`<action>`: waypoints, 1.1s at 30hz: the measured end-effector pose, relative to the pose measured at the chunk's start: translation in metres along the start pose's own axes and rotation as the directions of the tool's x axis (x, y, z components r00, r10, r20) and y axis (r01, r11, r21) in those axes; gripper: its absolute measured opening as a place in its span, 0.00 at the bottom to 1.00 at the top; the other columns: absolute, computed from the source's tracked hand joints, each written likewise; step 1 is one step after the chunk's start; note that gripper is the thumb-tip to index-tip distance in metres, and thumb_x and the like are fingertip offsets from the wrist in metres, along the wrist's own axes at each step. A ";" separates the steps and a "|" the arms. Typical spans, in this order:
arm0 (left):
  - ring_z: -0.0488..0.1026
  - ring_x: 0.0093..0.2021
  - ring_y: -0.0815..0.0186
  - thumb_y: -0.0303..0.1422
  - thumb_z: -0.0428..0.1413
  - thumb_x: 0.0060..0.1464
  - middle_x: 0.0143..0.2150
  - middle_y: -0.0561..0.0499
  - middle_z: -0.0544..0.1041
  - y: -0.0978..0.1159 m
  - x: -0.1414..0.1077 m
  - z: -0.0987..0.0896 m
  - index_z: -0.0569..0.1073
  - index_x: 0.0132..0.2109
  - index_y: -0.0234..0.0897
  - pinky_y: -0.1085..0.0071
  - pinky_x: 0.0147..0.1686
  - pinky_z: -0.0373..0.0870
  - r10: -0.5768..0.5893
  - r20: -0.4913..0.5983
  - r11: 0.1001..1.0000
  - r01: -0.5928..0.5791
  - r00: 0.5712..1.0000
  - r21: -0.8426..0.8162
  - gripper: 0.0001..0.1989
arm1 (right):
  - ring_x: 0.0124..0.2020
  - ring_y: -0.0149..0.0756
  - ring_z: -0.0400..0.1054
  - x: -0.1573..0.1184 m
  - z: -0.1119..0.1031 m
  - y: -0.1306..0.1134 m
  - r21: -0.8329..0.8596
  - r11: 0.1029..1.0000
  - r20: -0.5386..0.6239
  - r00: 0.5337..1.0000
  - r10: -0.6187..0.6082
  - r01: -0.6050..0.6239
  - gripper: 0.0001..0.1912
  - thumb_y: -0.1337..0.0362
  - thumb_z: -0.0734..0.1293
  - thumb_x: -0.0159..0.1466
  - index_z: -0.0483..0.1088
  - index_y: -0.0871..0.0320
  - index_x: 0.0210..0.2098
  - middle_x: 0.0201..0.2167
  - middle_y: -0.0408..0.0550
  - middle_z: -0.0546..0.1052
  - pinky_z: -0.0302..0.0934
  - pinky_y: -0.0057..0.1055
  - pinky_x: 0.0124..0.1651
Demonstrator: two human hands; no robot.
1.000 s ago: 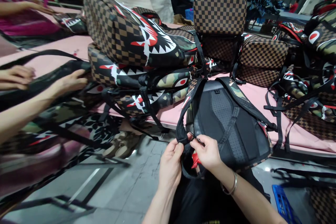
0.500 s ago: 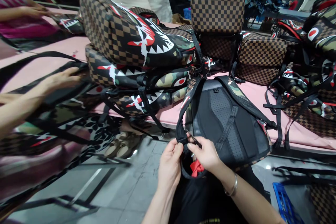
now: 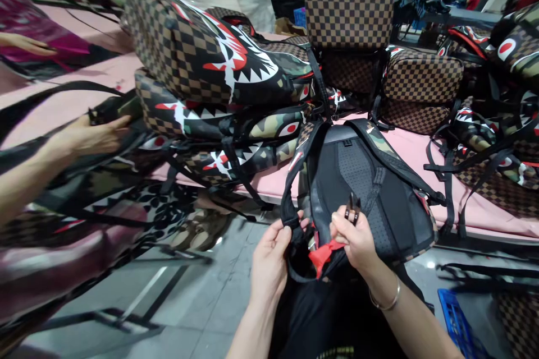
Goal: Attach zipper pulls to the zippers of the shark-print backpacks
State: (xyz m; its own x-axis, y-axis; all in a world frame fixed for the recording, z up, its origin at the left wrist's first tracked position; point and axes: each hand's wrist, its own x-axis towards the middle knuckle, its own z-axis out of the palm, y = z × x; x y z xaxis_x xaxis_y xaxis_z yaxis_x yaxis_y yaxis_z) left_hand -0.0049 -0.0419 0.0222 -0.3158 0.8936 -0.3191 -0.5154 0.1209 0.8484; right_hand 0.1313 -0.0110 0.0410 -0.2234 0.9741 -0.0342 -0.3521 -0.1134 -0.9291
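A black-backed backpack (image 3: pixel 357 179) with camouflage straps lies at the pink table's front edge, its padded back up. My left hand (image 3: pixel 272 252) pinches the lower end of its left black strap (image 3: pixel 288 202). My right hand (image 3: pixel 356 235) is closed over the lower part of the back panel; small dark snips (image 3: pixel 352 210) stick up from its fingers. Those same fingers also grip a bright red piece of fabric (image 3: pixel 322 257), stretched toward the bag's lower left edge. A bracelet circles my right wrist.
Checkered shark-face backpacks (image 3: pixel 202 61) are stacked behind on the pink table (image 3: pixel 475 202), with more at right. At left, another person's hand (image 3: pixel 95 134) touches a bag. A blue crate (image 3: pixel 457 320) stands lower right.
My right hand has moved up and right, away from the strap, pulling the red fabric out with it. The snips now point upward. My left hand has hardly moved.
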 end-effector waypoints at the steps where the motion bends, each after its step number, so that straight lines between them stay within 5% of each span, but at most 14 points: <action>1: 0.73 0.45 0.56 0.36 0.64 0.40 0.48 0.42 0.75 0.001 0.000 0.000 0.73 0.41 0.34 0.62 0.45 0.70 -0.008 0.001 1.000 0.008 1.000 -0.004 0.19 | 0.12 0.23 0.47 -0.001 -0.001 0.000 -0.022 1.000 0.003 1.000 0.007 -0.007 0.21 0.50 0.64 0.56 0.60 0.59 0.16 0.11 0.38 0.59 0.45 0.21 0.16; 4: 0.73 0.45 0.56 0.36 0.64 0.39 0.47 0.42 0.75 0.004 0.000 -0.001 0.73 0.42 0.33 0.64 0.44 0.71 -0.063 0.003 0.997 0.063 0.998 -0.034 0.21 | 0.17 0.28 0.61 -0.002 0.001 0.009 -0.245 0.969 -0.013 1.000 -0.005 0.002 0.15 0.57 0.65 0.56 0.67 0.60 0.18 0.15 0.42 0.68 0.57 0.24 0.22; 6: 0.74 0.44 0.55 0.34 0.65 0.38 0.46 0.42 0.76 0.005 -0.001 -0.001 0.73 0.42 0.33 0.65 0.43 0.72 -0.120 0.005 0.991 0.120 0.993 -0.066 0.21 | 0.26 0.33 0.68 -0.002 0.005 0.020 -0.438 0.897 -0.003 0.998 -0.060 0.053 0.06 0.61 0.67 0.55 0.74 0.58 0.29 0.25 0.44 0.76 0.62 0.27 0.31; 8: 0.74 0.43 0.55 0.32 0.65 0.38 0.44 0.42 0.77 0.006 -0.002 0.000 0.73 0.42 0.33 0.65 0.41 0.73 -0.160 -0.001 0.983 0.159 0.987 -0.094 0.21 | 0.32 0.35 0.70 -0.003 0.009 0.031 -0.602 0.788 0.052 0.991 -0.121 0.128 0.09 0.64 0.67 0.55 0.75 0.55 0.37 0.33 0.45 0.77 0.63 0.28 0.37; 13: 0.75 0.42 0.56 0.28 0.62 0.43 0.41 0.41 0.78 0.005 -0.003 0.004 0.73 0.41 0.31 0.65 0.40 0.74 -0.192 -0.018 0.969 0.186 0.981 -0.160 0.15 | 0.29 0.34 0.69 -0.011 0.013 0.041 -0.800 0.495 0.212 0.931 -0.298 0.341 0.12 0.70 0.59 0.60 0.75 0.56 0.33 0.26 0.47 0.76 0.60 0.26 0.34; 17: 0.75 0.41 0.56 0.24 0.58 0.46 0.38 0.42 0.78 0.008 0.001 0.001 0.74 0.39 0.31 0.64 0.40 0.75 -0.221 -0.053 0.962 0.209 0.974 -0.176 0.10 | 0.28 0.32 0.68 -0.015 0.011 0.033 -0.713 0.582 0.255 0.918 -0.304 0.391 0.11 0.68 0.59 0.61 0.73 0.57 0.30 0.26 0.45 0.75 0.59 0.24 0.34; 21: 0.76 0.41 0.59 0.23 0.58 0.47 0.39 0.43 0.78 0.010 0.000 -0.005 0.73 0.41 0.32 0.69 0.39 0.75 -0.230 -0.026 0.958 0.222 0.973 -0.179 0.12 | 0.22 0.30 0.66 -0.011 0.007 0.029 -0.658 0.725 0.104 0.978 -0.179 0.203 0.11 0.61 0.62 0.62 0.71 0.57 0.27 0.21 0.42 0.73 0.57 0.23 0.26; 25: 0.76 0.40 0.60 0.24 0.61 0.44 0.38 0.44 0.78 0.008 -0.004 -0.009 0.74 0.41 0.31 0.73 0.37 0.75 -0.222 -0.034 0.962 0.213 0.974 -0.172 0.14 | 0.28 0.32 0.70 -0.007 0.008 0.034 -0.627 0.761 0.070 0.985 -0.160 0.168 0.09 0.62 0.63 0.61 0.73 0.55 0.37 0.31 0.43 0.77 0.61 0.23 0.32; 28: 0.76 0.40 0.59 0.25 0.63 0.41 0.38 0.45 0.78 0.005 -0.005 -0.010 0.74 0.41 0.32 0.72 0.38 0.75 -0.215 -0.052 0.961 0.202 0.975 -0.190 0.16 | 0.35 0.35 0.72 -0.011 0.015 0.042 -0.642 0.715 0.169 0.960 -0.222 0.278 0.11 0.64 0.66 0.58 0.73 0.54 0.41 0.37 0.45 0.77 0.62 0.25 0.38; 33: 0.77 0.36 0.59 0.26 0.65 0.38 0.39 0.45 0.78 0.001 -0.009 -0.012 0.73 0.44 0.36 0.70 0.33 0.76 -0.247 -0.034 0.952 0.236 0.969 -0.196 0.21 | 0.29 0.36 0.70 -0.021 0.022 0.056 -0.741 0.525 0.230 0.893 -0.387 0.418 0.13 0.69 0.59 0.61 0.73 0.54 0.38 0.27 0.46 0.76 0.60 0.27 0.34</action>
State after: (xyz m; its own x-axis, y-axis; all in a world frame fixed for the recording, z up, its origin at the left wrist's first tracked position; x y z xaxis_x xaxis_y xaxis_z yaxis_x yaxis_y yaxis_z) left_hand -0.0124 -0.0545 0.0210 -0.2057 0.8209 -0.5327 -0.7209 0.2410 0.6498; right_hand 0.0961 -0.0421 -0.0018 -0.2724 0.8688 0.4135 0.3955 0.4928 -0.7751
